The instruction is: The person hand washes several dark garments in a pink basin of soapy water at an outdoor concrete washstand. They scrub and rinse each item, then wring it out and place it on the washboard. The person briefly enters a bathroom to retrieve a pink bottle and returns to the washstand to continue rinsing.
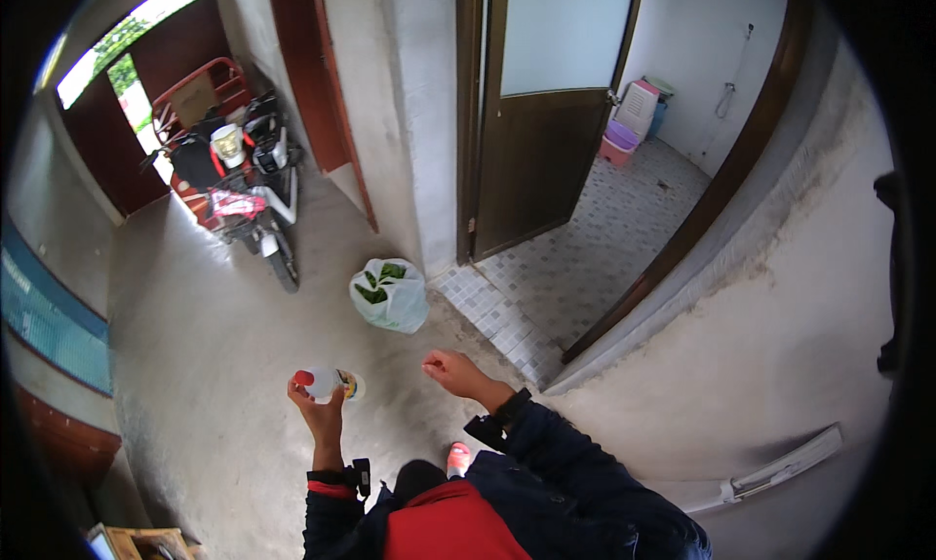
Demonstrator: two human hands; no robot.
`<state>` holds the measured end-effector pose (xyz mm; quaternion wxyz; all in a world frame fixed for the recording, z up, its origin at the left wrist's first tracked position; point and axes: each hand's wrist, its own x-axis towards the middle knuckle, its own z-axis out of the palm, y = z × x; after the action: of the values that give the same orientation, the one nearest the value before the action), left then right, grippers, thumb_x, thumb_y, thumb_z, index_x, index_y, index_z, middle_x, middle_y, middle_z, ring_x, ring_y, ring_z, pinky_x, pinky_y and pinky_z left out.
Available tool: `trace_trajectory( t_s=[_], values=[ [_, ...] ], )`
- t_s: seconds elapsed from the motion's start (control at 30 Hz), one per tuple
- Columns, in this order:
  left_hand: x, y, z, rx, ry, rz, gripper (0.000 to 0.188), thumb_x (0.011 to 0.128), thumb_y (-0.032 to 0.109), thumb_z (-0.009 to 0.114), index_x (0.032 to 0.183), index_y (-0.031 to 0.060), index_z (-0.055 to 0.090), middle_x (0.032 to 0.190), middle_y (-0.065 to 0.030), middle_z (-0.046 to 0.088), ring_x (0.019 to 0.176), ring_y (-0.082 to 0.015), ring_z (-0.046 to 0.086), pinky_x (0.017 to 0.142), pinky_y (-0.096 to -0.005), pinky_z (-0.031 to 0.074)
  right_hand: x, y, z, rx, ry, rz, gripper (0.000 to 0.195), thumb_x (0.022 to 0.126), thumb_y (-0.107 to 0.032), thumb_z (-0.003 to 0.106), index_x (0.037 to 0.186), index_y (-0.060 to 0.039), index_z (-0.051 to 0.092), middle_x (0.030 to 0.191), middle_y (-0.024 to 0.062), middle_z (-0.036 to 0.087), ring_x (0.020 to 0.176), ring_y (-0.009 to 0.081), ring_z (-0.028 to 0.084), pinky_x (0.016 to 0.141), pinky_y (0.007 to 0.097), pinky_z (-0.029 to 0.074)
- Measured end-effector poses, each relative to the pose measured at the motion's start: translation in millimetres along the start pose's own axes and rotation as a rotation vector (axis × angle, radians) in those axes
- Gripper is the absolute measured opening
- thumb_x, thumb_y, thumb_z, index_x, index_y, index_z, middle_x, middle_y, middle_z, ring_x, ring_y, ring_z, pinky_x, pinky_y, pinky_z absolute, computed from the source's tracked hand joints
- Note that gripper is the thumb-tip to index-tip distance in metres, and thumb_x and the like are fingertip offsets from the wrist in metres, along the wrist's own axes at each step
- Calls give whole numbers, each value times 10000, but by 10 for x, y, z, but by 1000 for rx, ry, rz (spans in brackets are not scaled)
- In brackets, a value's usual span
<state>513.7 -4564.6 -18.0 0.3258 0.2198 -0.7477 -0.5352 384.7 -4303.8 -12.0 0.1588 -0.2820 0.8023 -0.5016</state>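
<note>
In my left hand point(319, 410) is a clear plastic bottle point(325, 381) with a red cap and a coloured label. It tilts sideways, my fingers near the cap and my thumb along its side. To the right, apart from the bottle, my right hand point(455, 373) hangs in the air with its fingers curled in. Nothing shows in it, though its palm is turned from sight. Beyond both hands a white plastic bag point(395, 304) of green leaves stands on the concrete floor point(219, 355).
A motor tricycle point(241, 165) is parked at the upper left by an outer doorway. Ahead, a brown door point(537, 172) with a frosted pane stands ajar onto a tiled washroom with plastic tubs point(620, 140). A plastered wall point(738, 355) runs close on my right. Wooden furniture point(142, 542) sits lower left.
</note>
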Motion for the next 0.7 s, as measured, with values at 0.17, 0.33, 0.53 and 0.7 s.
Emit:
trace_trajectory(
  t_s=[0.17, 0.33, 0.53, 0.7],
  values=[
    [947, -191, 1062, -75, -121, 75, 823, 668, -18, 719, 1327, 18, 226, 1218, -169, 464, 1111, -268, 518, 954, -378, 432, 912, 390, -812, -28, 147, -29, 196, 882, -223, 581, 927, -34, 605, 887, 151, 635, 827, 310, 620, 720, 393, 484],
    [1911, -465, 2203, 7, -244, 75, 844, 653, 8, 724, 1330, 9, 221, 1201, -196, 478, 1125, -291, 508, 970, -398, 413, 1492, 1081, -1536, -130, 312, 145, 177, 866, -204, 595, 914, -34, 605, 859, 136, 635, 805, 304, 614, 723, 385, 487],
    [2968, -319, 3973, 139, -579, 308, 889, 604, 60, 786, 1324, 7, 267, 1226, -191, 442, 1139, -312, 480, 988, -407, 389, 1821, 1715, -2643, -137, 589, 291, 181, 875, -207, 627, 929, -36, 599, 809, 137, 631, 747, 240, 622, 669, 346, 494],
    [3271, 50, 5700, 109, -787, 605, 817, 586, 159, 845, 1229, 61, 352, 1312, -240, 376, 1183, -380, 435, 995, -458, 366, 2271, 1697, -3685, -36, 801, 316, 221, 829, -159, 656, 965, -2, 581, 902, 159, 621, 811, 288, 626, 716, 376, 499]
  ],
)
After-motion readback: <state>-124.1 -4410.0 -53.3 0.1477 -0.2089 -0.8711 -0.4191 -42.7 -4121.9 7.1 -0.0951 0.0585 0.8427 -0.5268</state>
